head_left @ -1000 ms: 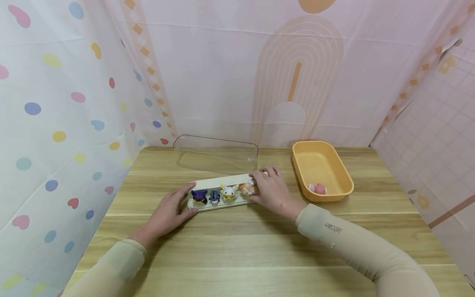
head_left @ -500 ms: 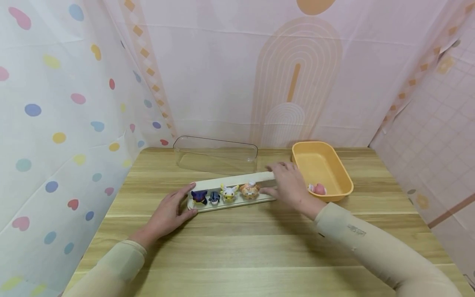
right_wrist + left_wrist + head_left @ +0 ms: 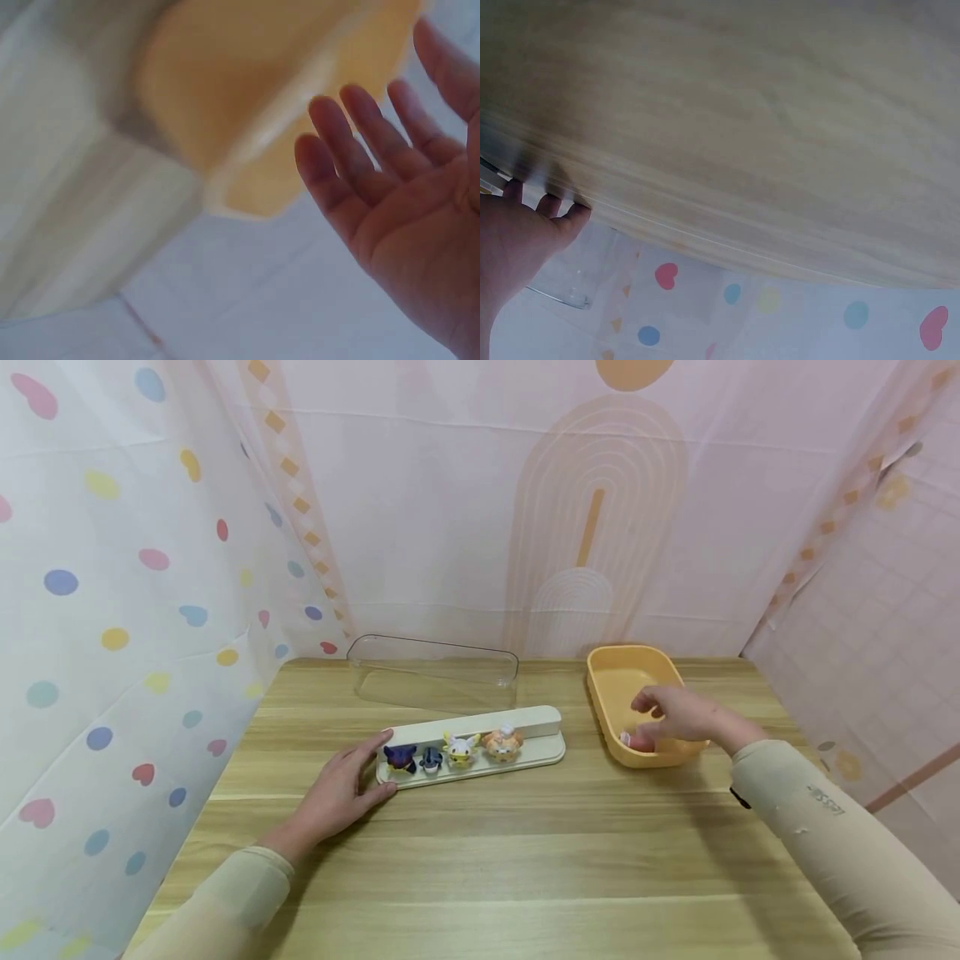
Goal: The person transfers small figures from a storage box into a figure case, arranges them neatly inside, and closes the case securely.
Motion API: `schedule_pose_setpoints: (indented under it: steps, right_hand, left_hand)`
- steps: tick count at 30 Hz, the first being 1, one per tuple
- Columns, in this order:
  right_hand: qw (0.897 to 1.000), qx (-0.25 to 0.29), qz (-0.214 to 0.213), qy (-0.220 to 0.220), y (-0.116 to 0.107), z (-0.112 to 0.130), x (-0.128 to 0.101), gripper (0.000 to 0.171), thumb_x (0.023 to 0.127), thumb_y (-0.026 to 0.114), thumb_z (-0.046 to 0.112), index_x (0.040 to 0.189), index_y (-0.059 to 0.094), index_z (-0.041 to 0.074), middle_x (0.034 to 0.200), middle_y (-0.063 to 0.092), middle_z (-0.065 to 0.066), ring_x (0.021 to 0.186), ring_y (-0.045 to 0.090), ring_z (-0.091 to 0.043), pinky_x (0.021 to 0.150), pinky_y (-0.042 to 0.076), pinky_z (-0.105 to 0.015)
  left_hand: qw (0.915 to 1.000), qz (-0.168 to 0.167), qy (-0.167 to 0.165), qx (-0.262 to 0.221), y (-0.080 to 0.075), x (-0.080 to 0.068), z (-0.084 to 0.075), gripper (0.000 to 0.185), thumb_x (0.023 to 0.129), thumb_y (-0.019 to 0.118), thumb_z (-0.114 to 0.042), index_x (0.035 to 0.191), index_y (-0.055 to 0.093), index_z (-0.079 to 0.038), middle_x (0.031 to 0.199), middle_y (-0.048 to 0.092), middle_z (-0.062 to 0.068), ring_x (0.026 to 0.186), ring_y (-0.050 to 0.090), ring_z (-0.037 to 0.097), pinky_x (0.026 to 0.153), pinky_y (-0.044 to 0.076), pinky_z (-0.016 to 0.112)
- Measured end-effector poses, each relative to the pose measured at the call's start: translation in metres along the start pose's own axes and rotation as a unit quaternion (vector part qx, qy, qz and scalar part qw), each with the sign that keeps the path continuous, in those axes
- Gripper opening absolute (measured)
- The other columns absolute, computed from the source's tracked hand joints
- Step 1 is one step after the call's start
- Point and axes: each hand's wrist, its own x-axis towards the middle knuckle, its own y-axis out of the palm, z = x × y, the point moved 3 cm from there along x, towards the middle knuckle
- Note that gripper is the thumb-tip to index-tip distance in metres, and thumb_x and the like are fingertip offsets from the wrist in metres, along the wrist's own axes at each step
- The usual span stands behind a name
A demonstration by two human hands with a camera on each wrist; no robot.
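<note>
Your left hand (image 3: 341, 789) lies flat on the table (image 3: 480, 860), fingers straight against the left end of the white tray (image 3: 543, 735) with its four small figures (image 3: 453, 752). Farther right, your right hand (image 3: 675, 714) hovers inside the yellow bin (image 3: 611, 681), fingers loose and empty, just above the pink toy (image 3: 637, 742).

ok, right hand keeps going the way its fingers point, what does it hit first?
Likely the pink toy in the yellow tub: the right hand hovers over the tub, fingers angled down toward it. Depth is unclear.
</note>
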Motion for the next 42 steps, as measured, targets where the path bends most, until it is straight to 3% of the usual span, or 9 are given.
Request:
schedule_pose_setpoints:
  steps: [3,6,9,12,19,28,33,37,42]
  right_hand:
    - [0.999,0.009,0.050,0.010,0.012,-0.013,0.001,0.044,0.100,0.077,0.033,0.125,0.067,-0.001,0.125,0.074,-0.019,0.117,0.071,-0.038,0.102,0.058,-0.055]
    - [0.998,0.024,0.053,-0.011,0.021,-0.018,0.006,0.031,0.098,0.078,0.023,0.115,0.069,-0.001,0.110,0.076,-0.013,0.104,0.073,-0.029,0.093,0.062,-0.046]
    - [0.999,0.023,0.027,-0.004,0.025,-0.022,0.012,0.031,0.097,0.079,0.019,0.114,0.067,-0.003,0.102,0.076,-0.012,0.095,0.072,-0.025,0.089,0.061,-0.043]
    - [0.999,-0.012,-0.019,0.036,0.028,-0.025,0.018,0.045,0.099,0.076,0.029,0.122,0.062,-0.007,0.103,0.076,-0.019,0.095,0.072,-0.030,0.091,0.061,-0.050]
    - [0.988,-0.072,-0.086,0.105,0.033,-0.028,0.022,0.056,0.102,0.071,0.042,0.124,0.061,-0.009,0.106,0.074,-0.029,0.098,0.072,-0.042,0.094,0.058,-0.058]
    - [0.978,-0.167,-0.104,0.071,0.034,-0.024,0.022,0.056,0.084,0.090,0.040,0.115,0.068,0.000,0.103,0.067,-0.015,0.093,0.066,-0.033,0.087,0.056,-0.057]
    - [0.974,-0.200,-0.095,0.035,0.029,-0.026,0.028,0.044,0.088,0.085,0.039,0.109,0.071,0.003,0.097,0.067,-0.012,0.090,0.065,-0.031,0.082,0.055,-0.056]
    - [0.987,-0.141,-0.070,0.017,0.021,-0.034,0.034,0.035,0.098,0.072,0.038,0.103,0.072,0.003,0.092,0.070,-0.010,0.083,0.063,-0.025,0.080,0.056,-0.050]
    - [0.995,-0.054,-0.072,0.038,0.014,-0.042,0.040,0.040,0.110,0.059,0.032,0.122,0.069,-0.005,0.110,0.075,-0.021,0.098,0.070,-0.033,0.094,0.058,-0.056]
  left_hand:
    - [1.0000,-0.002,0.003,0.003,-0.001,-0.001,0.000,0.085,0.097,0.081,-0.037,0.168,0.034,-0.029,0.159,0.057,0.019,0.139,0.054,0.055,0.114,0.042,0.074]
    - [1.0000,0.001,-0.001,0.002,-0.002,-0.001,0.000,0.086,0.097,0.081,-0.036,0.169,0.033,-0.029,0.159,0.057,0.019,0.139,0.053,0.055,0.114,0.042,0.074]
    - [1.0000,0.001,-0.001,0.000,-0.002,-0.001,-0.001,0.086,0.098,0.080,-0.037,0.169,0.032,-0.030,0.158,0.057,0.021,0.139,0.053,0.056,0.113,0.042,0.075]
    - [1.0000,-0.001,-0.002,-0.001,-0.002,-0.001,-0.001,0.087,0.097,0.081,-0.036,0.169,0.032,-0.029,0.158,0.057,0.021,0.139,0.053,0.057,0.113,0.042,0.075]
    - [1.0000,0.005,0.000,0.000,0.000,0.001,-0.001,0.087,0.098,0.080,-0.037,0.169,0.030,-0.030,0.160,0.055,0.020,0.140,0.052,0.056,0.115,0.041,0.074]
    - [1.0000,0.002,-0.004,0.001,-0.001,0.000,0.000,0.088,0.098,0.080,-0.036,0.169,0.030,-0.030,0.160,0.055,0.020,0.140,0.052,0.057,0.115,0.041,0.074]
    - [1.0000,0.004,-0.007,0.002,-0.001,0.000,0.001,0.088,0.098,0.080,-0.037,0.169,0.030,-0.031,0.160,0.054,0.021,0.140,0.051,0.057,0.116,0.041,0.074]
    - [1.0000,0.003,-0.007,0.001,-0.001,0.000,0.002,0.087,0.098,0.080,-0.038,0.169,0.030,-0.031,0.159,0.056,0.021,0.140,0.052,0.057,0.115,0.041,0.074]
    - [0.9999,0.005,-0.009,0.003,-0.001,-0.001,0.002,0.088,0.098,0.080,-0.038,0.170,0.030,-0.032,0.159,0.056,0.021,0.141,0.051,0.056,0.115,0.041,0.074]
